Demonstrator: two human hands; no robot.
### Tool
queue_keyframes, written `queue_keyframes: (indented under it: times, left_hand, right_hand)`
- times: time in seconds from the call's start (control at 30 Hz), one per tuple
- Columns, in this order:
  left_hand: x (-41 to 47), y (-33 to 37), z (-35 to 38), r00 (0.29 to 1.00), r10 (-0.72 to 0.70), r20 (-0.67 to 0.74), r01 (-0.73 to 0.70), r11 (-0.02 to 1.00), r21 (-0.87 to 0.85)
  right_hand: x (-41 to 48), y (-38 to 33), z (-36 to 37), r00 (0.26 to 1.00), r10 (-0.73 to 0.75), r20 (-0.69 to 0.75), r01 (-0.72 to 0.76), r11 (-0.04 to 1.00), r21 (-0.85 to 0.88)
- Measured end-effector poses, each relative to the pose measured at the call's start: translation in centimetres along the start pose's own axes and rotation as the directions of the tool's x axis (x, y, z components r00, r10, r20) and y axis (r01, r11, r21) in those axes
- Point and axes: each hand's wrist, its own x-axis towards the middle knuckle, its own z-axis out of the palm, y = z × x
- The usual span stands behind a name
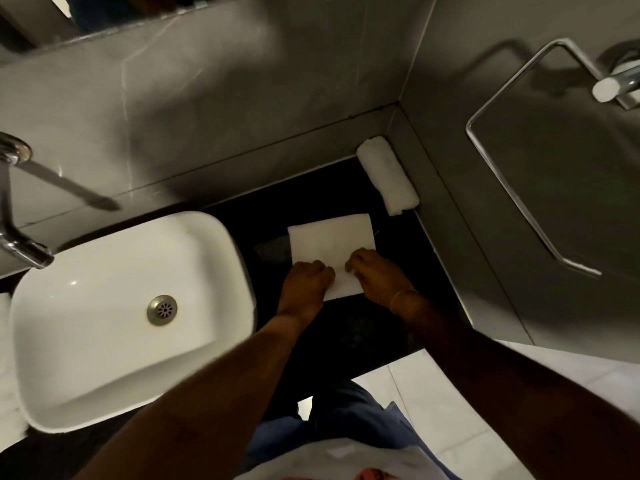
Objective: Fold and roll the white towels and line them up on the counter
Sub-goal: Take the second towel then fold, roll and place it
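White folded towel [332,244] stretches away from my left hand [306,280] and right hand [375,271], both curled pinching its near edge.

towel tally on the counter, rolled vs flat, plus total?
Rolled towel: 1, against the right wall by the back corner
Folded flat towel: 1, under the left hand and the right hand on the black counter
Total: 2
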Motion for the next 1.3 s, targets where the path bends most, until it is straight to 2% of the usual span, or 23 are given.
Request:
queue_keyframes:
  times: [0.07, 0.13, 0.3, 0.43, 0.53, 0.6, 0.7, 0.77, 0.9, 0.97, 1.03, 1.1, 1.17, 1.23, 1.3]
  left_hand:
    - [-0.1, -0.3, 0.4, 0.999, 0.038, 0.011, -0.039, 0.996, 0.075]
    - [-0.4, -0.3, 0.5, 1.0, 0.03, 0.003, -0.03, 0.995, 0.096]
    - [-1.4, -0.2, 0.5, 0.999, 0.034, -0.031, -0.032, 0.995, 0.092]
    - [-2.1, -1.0, 1.1, 0.995, 0.101, -0.007, -0.098, 0.98, 0.172]
    - [-1.6, -0.6, 0.7, 0.989, 0.149, -0.017, -0.144, 0.974, 0.176]
    - [-1.1, -0.3, 0.3, 0.991, 0.136, 0.016, -0.137, 0.977, 0.162]
    - [-0.4, 0.0, -0.1, 0.983, 0.052, 0.178, -0.074, 0.991, 0.115]
    - [0.2, 0.3, -0.8, 0.956, -0.01, 0.292, -0.008, 0.998, 0.062]
    - [0.8, -0.3, -1.8, 0.868, -0.098, 0.486, 0.22, 0.955, -0.199]
    - [0.6, -1.0, -1.9, 0.868, -0.125, 0.48, 0.314, 0.888, -0.335]
    - [-0.1, -1.0, -1.8, 0.892, -0.174, 0.418, 0.358, 0.837, -0.415]
    - [-1.3, -0.4, -1.4, 0.953, -0.165, 0.253, 0.245, 0.913, -0.327]
    - [-2.7, 0.4, -1.0, 0.991, -0.079, 0.106, 0.09, 0.991, -0.102]
    - [-3.5, 1.0, -0.9, 0.992, -0.061, 0.108, 0.051, 0.995, 0.085]
    - [-3.6, 1.2, -0.4, 0.984, -0.127, 0.128, 0.107, 0.983, 0.149]
  right_hand:
    - [-0.9, 0.5, 0.2, 0.994, -0.065, -0.083, 0.049, 0.982, -0.182]
    - [-2.2, 1.0, 0.4, 0.99, -0.096, -0.104, 0.064, 0.958, -0.278]
    - [-3.4, 1.9, 1.1, 0.996, -0.049, -0.073, 0.02, 0.934, -0.356]
    - [-3.9, 1.9, 1.2, 0.994, -0.081, -0.072, 0.048, 0.924, -0.38]
    - [-4.2, 1.6, 1.7, 0.995, -0.065, -0.08, 0.025, 0.907, -0.42]
    - [-4.3, 0.7, 2.4, 0.989, -0.114, -0.099, 0.06, 0.9, -0.432]
    - [-4.6, -1.0, 3.8, 0.956, -0.272, -0.109, 0.218, 0.908, -0.357]
    - [-4.4, -1.4, 4.3, 0.953, -0.278, -0.12, 0.233, 0.927, -0.294]
    - [-3.3, -0.6, 3.6, 0.995, -0.096, -0.023, 0.096, 0.995, -0.002]
    - [-2.8, -0.9, 2.3, 0.997, -0.008, 0.078, -0.001, 0.993, 0.118]
    - [-1.7, -1.3, 1.2, 0.982, 0.082, 0.169, -0.11, 0.981, 0.162]
    - [-0.3, -1.6, 0.4, 0.958, 0.155, 0.241, -0.203, 0.96, 0.19]
    - [1.0, -1.7, -0.1, 0.938, 0.187, 0.291, -0.26, 0.937, 0.234]
    - [2.0, -1.8, -0.6, 0.921, 0.178, 0.346, -0.273, 0.929, 0.25]
    - [2.7, -2.1, -0.5, 0.933, 0.143, 0.331, -0.221, 0.952, 0.213]
